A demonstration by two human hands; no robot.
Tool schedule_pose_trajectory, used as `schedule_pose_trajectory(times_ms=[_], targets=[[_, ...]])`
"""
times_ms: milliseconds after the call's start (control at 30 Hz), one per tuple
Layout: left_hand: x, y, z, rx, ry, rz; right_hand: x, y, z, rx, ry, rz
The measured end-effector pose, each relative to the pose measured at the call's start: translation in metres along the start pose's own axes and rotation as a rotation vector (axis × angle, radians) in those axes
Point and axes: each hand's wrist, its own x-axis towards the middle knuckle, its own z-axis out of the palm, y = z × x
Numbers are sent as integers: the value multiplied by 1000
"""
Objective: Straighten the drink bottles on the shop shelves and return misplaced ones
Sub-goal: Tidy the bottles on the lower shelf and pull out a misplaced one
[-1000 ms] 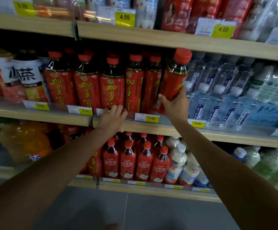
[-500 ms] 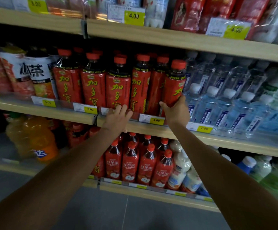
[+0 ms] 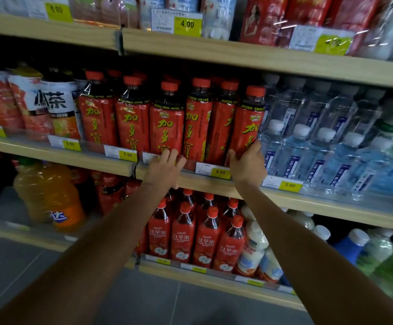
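The right hand (image 3: 247, 165) is gripping the base of the rightmost red-label bottle (image 3: 247, 127), with the thumb on its left side and the fingers curling round its right. This bottle is standing at the front of the middle shelf (image 3: 204, 183), at the end of the red row. The left hand (image 3: 165, 170) is resting on the shelf edge with its fingers straight. Water bottles (image 3: 287, 153) are crowding just beside the gripped bottle. A price tag (image 3: 220, 172) is sitting between the hands.

On the middle wooden shelf (image 3: 204, 186) in front of me, red-labelled bottles (image 3: 167, 123) stand upright at frame centre, clear water bottles (image 3: 291, 156) right of them, white-and-orange labelled drinks (image 3: 57, 109) at left; the lower shelf (image 3: 190, 277) carries smaller red bottles (image 3: 204, 242) and an orange soda bottle (image 3: 50, 198)
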Motion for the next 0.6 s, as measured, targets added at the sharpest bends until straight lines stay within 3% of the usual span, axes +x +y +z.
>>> schedule_pose_trajectory(times_ms=[600], targets=[[-2,1,-4,1,-32,-13,-8,7,2,42,23,-24]])
